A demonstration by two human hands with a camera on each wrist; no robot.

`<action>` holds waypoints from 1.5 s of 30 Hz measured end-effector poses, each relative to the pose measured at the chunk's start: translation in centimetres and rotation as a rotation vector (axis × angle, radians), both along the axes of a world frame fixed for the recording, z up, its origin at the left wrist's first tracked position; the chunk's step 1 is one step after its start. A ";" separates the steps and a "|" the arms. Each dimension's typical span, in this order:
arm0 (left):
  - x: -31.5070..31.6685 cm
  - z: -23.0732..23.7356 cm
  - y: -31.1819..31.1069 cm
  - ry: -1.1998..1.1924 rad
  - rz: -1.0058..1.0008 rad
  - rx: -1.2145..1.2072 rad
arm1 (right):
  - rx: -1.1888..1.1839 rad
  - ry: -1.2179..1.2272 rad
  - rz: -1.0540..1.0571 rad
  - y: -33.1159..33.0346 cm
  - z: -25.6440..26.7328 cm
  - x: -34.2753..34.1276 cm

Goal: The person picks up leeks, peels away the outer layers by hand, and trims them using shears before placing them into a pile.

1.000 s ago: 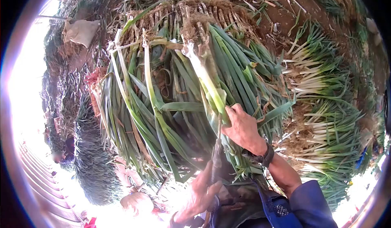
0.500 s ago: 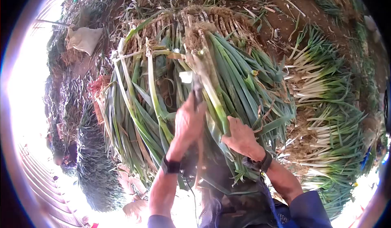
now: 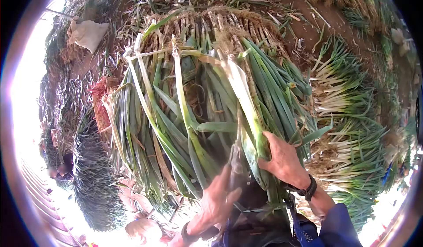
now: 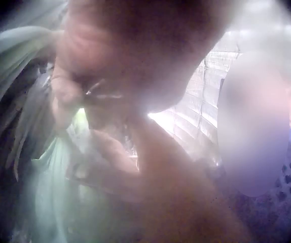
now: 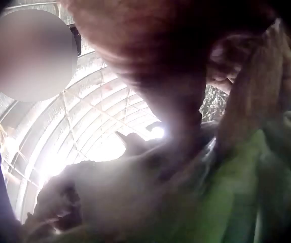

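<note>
In the head view my right hand grips a thick leek by its green part, thumb and fingers around it. The leek lies with its pale root end pointing away. My left hand, blurred by movement, is low beside it and pinches a thin brownish-grey strip of leaf that runs along the stalk. Loose leeks lie to the left on a large leek heap. The left wrist view is hazy, with fingers near pale green leaf; the right wrist view has green leaves below the hand.
Rows of white-stemmed leeks lie along the right. A pale sack and a red crate stand at the left. Another leek pile is at lower left. Leaf scraps cover the brown ground behind.
My left hand reached up to the leek half a second ago and has come back down with the strip. The right hand keeps its grip; the view has shifted slightly.
</note>
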State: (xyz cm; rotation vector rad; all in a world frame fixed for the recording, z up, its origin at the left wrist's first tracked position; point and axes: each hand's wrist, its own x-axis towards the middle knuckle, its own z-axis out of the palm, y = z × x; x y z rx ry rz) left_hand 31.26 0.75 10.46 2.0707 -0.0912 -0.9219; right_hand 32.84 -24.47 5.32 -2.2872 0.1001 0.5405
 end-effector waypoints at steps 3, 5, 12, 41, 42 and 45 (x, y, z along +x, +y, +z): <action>0.6 -0.7 1.2 0.011 -0.026 -0.169 | 0.088 -0.026 -0.036 1.1 -0.6 -1.3; 2.9 -1.8 0.9 -0.007 -0.036 -0.174 | 0.100 0.236 -0.039 1.8 0.1 -0.9; 13.1 -7.2 -1.9 -0.084 0.029 -0.125 | 0.201 0.369 -0.078 4.0 -0.1 -0.6; 2.1 1.5 12.3 -0.511 0.757 -0.196 | 0.534 0.354 0.252 20.4 2.5 6.1; 2.1 1.1 12.7 -0.483 0.747 -0.188 | 0.482 -0.032 0.332 21.2 -0.4 3.8; 2.1 1.0 11.4 -0.355 0.661 -0.157 | 0.375 -0.289 0.311 18.5 -1.1 2.8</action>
